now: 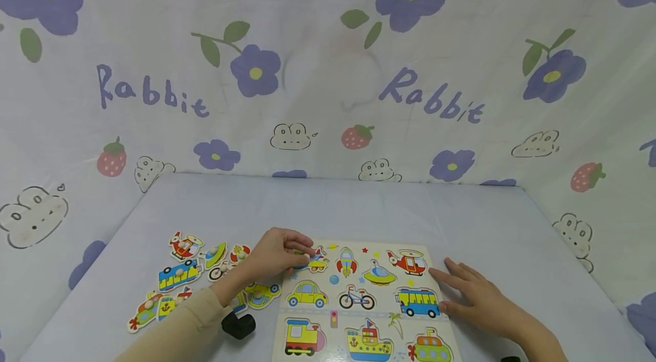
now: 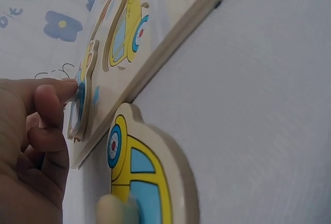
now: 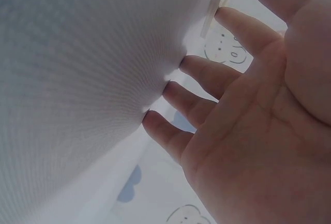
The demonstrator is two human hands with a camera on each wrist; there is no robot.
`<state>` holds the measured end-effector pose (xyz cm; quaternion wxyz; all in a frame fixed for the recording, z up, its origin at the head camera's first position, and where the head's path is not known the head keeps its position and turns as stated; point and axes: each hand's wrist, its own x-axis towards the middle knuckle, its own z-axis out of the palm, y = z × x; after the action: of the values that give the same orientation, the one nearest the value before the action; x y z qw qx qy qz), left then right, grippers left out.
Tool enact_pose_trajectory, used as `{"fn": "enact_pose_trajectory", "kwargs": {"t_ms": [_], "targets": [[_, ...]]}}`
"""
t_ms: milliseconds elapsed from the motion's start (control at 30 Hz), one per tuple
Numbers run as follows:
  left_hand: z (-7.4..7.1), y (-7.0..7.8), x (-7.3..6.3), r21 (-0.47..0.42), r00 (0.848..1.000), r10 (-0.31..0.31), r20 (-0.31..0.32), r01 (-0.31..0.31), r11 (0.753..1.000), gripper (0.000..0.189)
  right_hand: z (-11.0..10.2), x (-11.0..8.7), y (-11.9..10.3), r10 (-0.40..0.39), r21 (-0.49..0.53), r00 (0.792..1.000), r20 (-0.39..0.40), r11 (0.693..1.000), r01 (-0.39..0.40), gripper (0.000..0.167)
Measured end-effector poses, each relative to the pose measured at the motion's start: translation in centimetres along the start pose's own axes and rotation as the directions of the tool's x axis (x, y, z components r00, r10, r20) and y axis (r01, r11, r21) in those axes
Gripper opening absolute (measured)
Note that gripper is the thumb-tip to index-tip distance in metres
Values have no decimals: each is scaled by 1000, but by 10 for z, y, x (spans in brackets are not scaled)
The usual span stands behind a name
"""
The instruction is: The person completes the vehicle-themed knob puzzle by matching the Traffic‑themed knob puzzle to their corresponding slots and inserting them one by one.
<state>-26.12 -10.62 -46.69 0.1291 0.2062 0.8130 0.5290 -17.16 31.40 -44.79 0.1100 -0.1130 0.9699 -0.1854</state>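
Note:
My left hand pinches a small airplane puzzle piece at the top left corner of the wooden puzzle board. In the left wrist view, the fingertips grip the piece from its face, and it lies on or just above the board; its exact seating is hidden. The right hand rests on the table with fingers spread, its thumb and forefinger at the board's right edge. The right wrist view shows that palm holding nothing, with fingertips pressing the cloth.
Left of the board lie loose knobbed pieces: a red helicopter, a blue bus, a submarine, a yellow car and several others. A black object sits near the left forearm. A patterned curtain stands behind the table.

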Motion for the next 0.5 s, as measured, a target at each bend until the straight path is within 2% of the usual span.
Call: {"fn": "enact_pose_trajectory", "kwargs": {"t_ms": [500], "targets": [[5, 1, 4, -12, 999, -4, -36, 4, 1000, 29, 1, 1, -1, 11, -12, 1000, -5, 1000, -11, 77]]}}
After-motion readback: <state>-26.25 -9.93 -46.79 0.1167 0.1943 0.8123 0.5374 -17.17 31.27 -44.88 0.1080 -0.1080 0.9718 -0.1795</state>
